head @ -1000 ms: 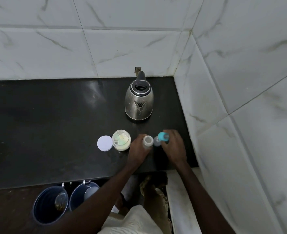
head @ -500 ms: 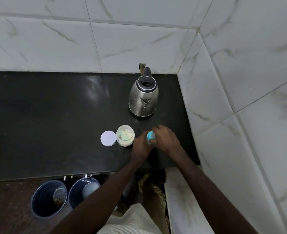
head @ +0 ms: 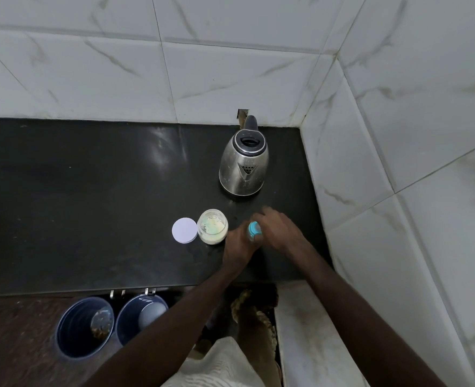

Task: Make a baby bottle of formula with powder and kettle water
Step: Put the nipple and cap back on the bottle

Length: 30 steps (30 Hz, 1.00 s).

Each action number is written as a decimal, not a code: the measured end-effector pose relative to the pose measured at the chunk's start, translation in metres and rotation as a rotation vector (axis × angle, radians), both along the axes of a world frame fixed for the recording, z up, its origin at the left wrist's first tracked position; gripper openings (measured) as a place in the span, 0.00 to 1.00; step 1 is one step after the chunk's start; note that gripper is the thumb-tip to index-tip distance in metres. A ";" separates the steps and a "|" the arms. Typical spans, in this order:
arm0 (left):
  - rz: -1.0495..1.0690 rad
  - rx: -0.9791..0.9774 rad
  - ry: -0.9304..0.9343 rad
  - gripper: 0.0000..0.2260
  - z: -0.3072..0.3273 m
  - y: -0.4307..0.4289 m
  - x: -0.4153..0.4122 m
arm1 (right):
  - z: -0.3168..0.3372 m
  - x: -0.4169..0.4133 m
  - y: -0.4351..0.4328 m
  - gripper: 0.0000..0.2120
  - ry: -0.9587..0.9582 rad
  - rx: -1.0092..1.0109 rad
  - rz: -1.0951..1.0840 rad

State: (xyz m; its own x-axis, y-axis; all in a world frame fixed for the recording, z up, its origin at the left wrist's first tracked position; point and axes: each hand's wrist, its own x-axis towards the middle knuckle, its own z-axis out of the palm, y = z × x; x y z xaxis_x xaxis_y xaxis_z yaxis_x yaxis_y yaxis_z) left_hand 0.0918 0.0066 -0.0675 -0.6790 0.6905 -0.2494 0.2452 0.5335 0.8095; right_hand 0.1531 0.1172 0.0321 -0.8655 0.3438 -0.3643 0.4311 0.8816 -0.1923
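Teal cap [head: 254, 229] pinched by my right hand [head: 280, 231] | left hand [head: 238, 244] grips bottle [head: 251, 238] | capping, probably; fill hidden; shake to come.

Items counted on the black counter [head: 91, 205]: one steel kettle [head: 243, 166]; one open powder jar [head: 212, 227]; one loose white lid [head: 184, 230]; one baby bottle [head: 252, 237], carrying one teal cap [head: 253, 227]. Hands in view: two, the left hand [head: 239, 244] and the right hand [head: 279, 230]. Below the counter edge: two dark blue buckets, the left bucket [head: 71, 331] and the right bucket [head: 127, 322]. One pale round object [head: 152, 314] lies in the right bucket; kind not determinable. Counters: one. Tiled walls: two, the back wall [head: 119, 74] and the side wall [head: 412, 107].
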 end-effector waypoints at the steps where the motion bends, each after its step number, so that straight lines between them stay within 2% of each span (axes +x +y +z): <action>1: -0.007 0.012 -0.022 0.11 0.004 -0.003 0.001 | 0.000 0.000 -0.002 0.25 -0.001 0.019 0.000; 3: -0.007 0.043 -0.003 0.20 -0.005 -0.001 0.002 | -0.001 0.000 -0.006 0.24 0.001 0.044 0.009; 7: -0.029 0.077 0.043 0.19 -0.016 -0.001 -0.001 | -0.003 0.002 -0.006 0.25 0.012 0.010 0.034; 11: 0.017 0.176 -0.033 0.35 -0.019 0.002 0.001 | -0.004 0.005 0.001 0.26 0.034 -0.054 0.076; 13: 0.058 0.182 -0.052 0.32 -0.015 -0.001 0.001 | -0.005 0.006 0.005 0.24 0.051 -0.093 0.102; 16: 0.040 0.141 -0.067 0.19 -0.014 -0.003 0.000 | -0.008 0.009 0.011 0.24 0.093 -0.086 0.155; 17: 0.041 0.135 -0.075 0.20 -0.019 -0.003 -0.001 | -0.009 0.010 0.012 0.23 0.104 -0.080 0.167; 20: 0.054 0.117 -0.084 0.29 -0.015 -0.001 0.001 | -0.010 0.007 0.015 0.20 0.116 -0.096 0.168; 21: 0.026 0.082 -0.116 0.28 -0.013 -0.001 0.001 | -0.010 0.006 0.014 0.21 0.110 -0.104 0.154; 24: 0.050 -0.025 -0.167 0.15 -0.010 0.007 -0.001 | -0.009 0.004 0.008 0.22 0.078 -0.116 0.064; 26: 0.056 -0.010 -0.060 0.17 -0.016 0.006 -0.001 | -0.007 0.003 0.004 0.24 0.060 -0.106 -0.021; 28: 0.017 0.049 0.143 0.18 -0.024 0.002 -0.002 | -0.007 0.002 0.000 0.25 0.039 -0.057 -0.088; 30: 0.020 0.080 0.107 0.19 -0.018 0.000 -0.002 | -0.008 0.000 -0.004 0.26 0.020 0.007 -0.127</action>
State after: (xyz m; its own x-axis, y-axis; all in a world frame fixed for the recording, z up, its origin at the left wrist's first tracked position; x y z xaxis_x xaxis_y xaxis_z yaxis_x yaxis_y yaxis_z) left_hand 0.0900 0.0065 -0.0857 -0.7126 0.6913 -0.1196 0.3224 0.4741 0.8193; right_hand 0.1528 0.1130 0.0238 -0.8220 0.4536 -0.3443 0.5354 0.8216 -0.1959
